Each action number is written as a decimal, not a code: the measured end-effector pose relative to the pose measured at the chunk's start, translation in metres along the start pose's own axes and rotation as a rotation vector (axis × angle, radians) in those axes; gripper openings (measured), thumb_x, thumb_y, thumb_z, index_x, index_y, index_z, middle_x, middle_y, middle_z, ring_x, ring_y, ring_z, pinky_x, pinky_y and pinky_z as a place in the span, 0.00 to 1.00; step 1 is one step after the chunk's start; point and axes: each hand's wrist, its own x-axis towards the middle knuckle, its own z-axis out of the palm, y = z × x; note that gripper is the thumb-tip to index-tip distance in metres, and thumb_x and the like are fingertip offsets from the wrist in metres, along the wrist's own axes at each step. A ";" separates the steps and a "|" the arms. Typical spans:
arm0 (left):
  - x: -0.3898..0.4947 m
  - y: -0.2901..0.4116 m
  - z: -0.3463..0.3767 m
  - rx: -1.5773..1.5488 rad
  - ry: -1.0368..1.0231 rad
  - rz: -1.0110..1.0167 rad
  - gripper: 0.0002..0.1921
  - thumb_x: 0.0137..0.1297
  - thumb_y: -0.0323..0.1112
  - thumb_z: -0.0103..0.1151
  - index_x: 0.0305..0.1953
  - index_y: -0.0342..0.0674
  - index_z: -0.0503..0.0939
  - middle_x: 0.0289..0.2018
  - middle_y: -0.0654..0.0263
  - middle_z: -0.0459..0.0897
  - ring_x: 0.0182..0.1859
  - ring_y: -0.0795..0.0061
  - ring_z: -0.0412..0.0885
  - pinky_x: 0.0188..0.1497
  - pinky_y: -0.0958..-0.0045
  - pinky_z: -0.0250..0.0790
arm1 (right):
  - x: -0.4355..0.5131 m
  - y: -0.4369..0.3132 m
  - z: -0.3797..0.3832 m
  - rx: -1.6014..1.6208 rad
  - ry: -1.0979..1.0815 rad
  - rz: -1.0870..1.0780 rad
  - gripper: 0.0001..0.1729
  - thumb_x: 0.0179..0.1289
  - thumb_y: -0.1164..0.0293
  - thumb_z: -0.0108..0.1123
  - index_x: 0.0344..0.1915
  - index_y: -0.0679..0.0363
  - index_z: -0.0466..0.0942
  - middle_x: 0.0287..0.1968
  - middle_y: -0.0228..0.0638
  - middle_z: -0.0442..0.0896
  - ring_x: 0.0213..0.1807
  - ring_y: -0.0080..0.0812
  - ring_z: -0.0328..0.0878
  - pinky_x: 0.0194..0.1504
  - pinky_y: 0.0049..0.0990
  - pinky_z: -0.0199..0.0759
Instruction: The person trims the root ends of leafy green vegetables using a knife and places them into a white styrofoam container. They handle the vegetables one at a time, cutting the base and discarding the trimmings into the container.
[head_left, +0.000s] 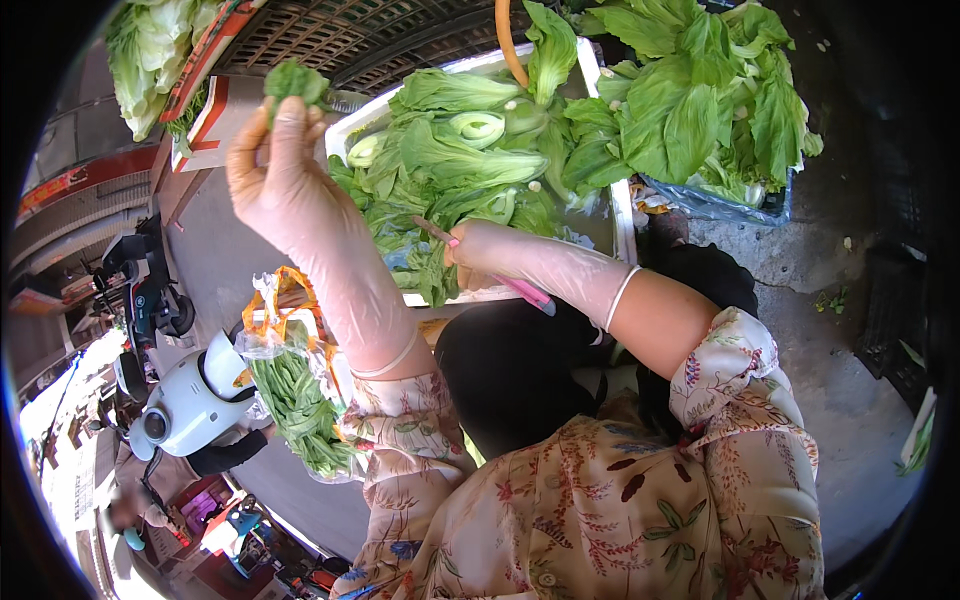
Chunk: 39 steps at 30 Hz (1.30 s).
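My left hand (281, 169), in a thin translucent glove, is raised at the upper left and pinches a small green leaf (294, 81) between thumb and fingers. Gloved as well, my right hand (476, 251) is closed around the pink handle of a knife (525, 291), whose narrow brownish blade points up and left over the greens. Under both hands lies a white foam box (624, 217) with water and several heads of leafy mustard greens (472, 161). An orange hose (510, 45) reaches into the box from above.
Right of the box, more leafy greens (682, 105) are heaped on a crate lined with blue plastic (780, 210). A plastic bag of green vegetables (300, 405) stands at the left. Beyond it are a pale blue scooter (184, 405) and a person (139, 495). A black plastic crate (300, 37) borders the top.
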 end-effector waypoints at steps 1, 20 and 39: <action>0.000 0.012 0.012 -0.081 0.022 0.063 0.04 0.59 0.20 0.57 0.36 0.31 0.74 0.34 0.52 0.81 0.33 0.70 0.81 0.36 0.77 0.77 | 0.000 -0.001 -0.002 -0.006 -0.015 -0.007 0.11 0.61 0.70 0.46 0.39 0.63 0.75 0.27 0.43 0.81 0.26 0.34 0.78 0.28 0.31 0.71; -0.153 -0.122 -0.264 0.878 -0.066 -0.443 0.19 0.52 0.33 0.66 0.46 0.35 0.78 0.49 0.56 0.75 0.52 0.63 0.73 0.55 0.67 0.65 | -0.022 -0.028 -0.071 -0.903 0.457 -0.232 0.13 0.58 0.63 0.53 0.35 0.60 0.79 0.34 0.49 0.81 0.40 0.49 0.78 0.43 0.39 0.70; -0.604 -0.012 -0.496 1.094 0.728 -1.632 0.36 0.55 0.51 0.59 0.58 0.28 0.66 0.51 0.44 0.74 0.52 0.49 0.73 0.53 0.61 0.65 | -0.036 -0.017 -0.130 -0.730 0.499 -0.151 0.19 0.70 0.63 0.49 0.56 0.57 0.74 0.27 0.18 0.72 0.22 0.09 0.55 0.24 0.11 0.47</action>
